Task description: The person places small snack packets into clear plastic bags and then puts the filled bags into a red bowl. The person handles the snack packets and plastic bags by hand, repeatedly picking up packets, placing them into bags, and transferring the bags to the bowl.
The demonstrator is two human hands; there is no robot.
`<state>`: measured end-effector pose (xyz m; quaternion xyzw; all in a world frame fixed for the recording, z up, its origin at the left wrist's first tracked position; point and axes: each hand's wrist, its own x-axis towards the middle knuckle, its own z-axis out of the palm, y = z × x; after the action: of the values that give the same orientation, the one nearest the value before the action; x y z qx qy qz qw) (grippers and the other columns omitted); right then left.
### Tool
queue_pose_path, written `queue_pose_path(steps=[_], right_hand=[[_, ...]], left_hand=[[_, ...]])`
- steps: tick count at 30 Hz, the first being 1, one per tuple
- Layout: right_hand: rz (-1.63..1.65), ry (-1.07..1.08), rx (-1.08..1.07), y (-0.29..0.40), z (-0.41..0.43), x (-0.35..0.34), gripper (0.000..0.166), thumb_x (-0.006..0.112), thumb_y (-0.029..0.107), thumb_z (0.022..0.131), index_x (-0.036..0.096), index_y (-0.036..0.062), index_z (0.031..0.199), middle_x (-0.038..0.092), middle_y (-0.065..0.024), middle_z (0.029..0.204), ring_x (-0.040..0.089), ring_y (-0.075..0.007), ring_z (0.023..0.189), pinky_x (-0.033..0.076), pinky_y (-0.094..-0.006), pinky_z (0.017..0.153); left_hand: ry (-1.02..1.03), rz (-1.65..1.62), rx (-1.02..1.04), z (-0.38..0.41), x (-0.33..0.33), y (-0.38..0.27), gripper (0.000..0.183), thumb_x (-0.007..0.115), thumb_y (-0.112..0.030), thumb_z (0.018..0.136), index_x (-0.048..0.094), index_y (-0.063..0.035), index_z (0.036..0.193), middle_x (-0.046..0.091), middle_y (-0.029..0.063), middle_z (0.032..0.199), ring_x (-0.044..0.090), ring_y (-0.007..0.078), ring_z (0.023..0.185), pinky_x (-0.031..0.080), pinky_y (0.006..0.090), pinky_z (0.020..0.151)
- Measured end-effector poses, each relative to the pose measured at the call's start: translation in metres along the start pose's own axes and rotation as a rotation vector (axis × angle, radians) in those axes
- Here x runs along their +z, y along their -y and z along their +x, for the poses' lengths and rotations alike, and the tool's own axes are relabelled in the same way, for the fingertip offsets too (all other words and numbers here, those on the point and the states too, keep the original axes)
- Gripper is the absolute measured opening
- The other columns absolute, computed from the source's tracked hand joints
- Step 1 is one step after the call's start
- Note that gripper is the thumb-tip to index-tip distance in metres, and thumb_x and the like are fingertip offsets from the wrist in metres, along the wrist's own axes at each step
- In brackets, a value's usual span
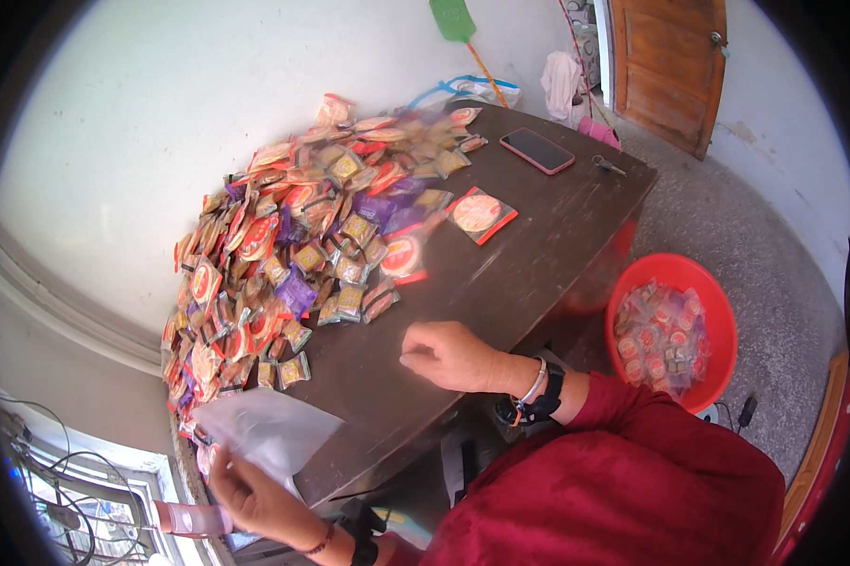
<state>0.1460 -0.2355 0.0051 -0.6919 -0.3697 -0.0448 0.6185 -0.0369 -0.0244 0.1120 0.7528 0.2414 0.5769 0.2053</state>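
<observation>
My left hand is at the near left end of the brown wooden table. Its fingers grip the lower edge of a clear plastic bag, which fans out over the tabletop. Over the table's front edge, my right hand has its fingers curled in, with nothing visible in them. A large heap of individually wrapped snacks lies against the wall: round crackers, small square pieces and purple packets. One wrapped round cracker sits apart from the heap.
A phone and keys lie on the table's far right. On the floor at right stands a red tub holding filled clear bags. A green fly swatter leans at the back. Cables hang at lower left.
</observation>
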Motion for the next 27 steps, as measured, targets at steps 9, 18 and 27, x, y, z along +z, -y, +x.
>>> queue_pose_path(steps=[9, 18, 27], right_hand=[[-0.025, 0.068, 0.111, 0.008, -0.001, -0.005, 0.015, 0.074, 0.013, 0.094, 0.064, 0.0017, 0.096, 0.070, -0.0169, 0.088, 0.071, -0.0340, 0.082, 0.055, -0.0401, 0.074], [-0.031, -0.036, 0.014, -0.001, 0.001, -0.010, 0.014, 0.074, 0.010, 0.094, 0.063, 0.0026, 0.095, 0.068, -0.0149, 0.086, 0.069, -0.0313, 0.077, 0.054, -0.0407, 0.069], [-0.808, -0.065, 0.204, -0.035, 0.033, -0.124, 0.082, 0.074, 0.044, 0.092, 0.041, 0.0063, 0.157, 0.035, -0.0279, 0.163, 0.032, -0.0445, 0.153, 0.035, -0.0574, 0.118]], left_hand=[[0.287, 0.006, -0.071, -0.018, 0.010, -0.021, 0.016, 0.065, 0.000, 0.101, 0.073, 0.0003, 0.114, 0.053, -0.0034, 0.074, 0.042, 0.0057, 0.065, 0.034, 0.0235, 0.057], [0.679, -0.077, -0.140, -0.083, 0.104, 0.021, 0.011, 0.072, -0.013, 0.093, 0.075, -0.0035, 0.099, 0.062, 0.0090, 0.061, 0.055, 0.0174, 0.053, 0.046, 0.0355, 0.055], [0.682, -0.059, -0.115, -0.085, 0.100, 0.019, 0.012, 0.071, -0.015, 0.094, 0.074, -0.0036, 0.098, 0.066, 0.0124, 0.065, 0.064, 0.0274, 0.057, 0.049, 0.0407, 0.058]])
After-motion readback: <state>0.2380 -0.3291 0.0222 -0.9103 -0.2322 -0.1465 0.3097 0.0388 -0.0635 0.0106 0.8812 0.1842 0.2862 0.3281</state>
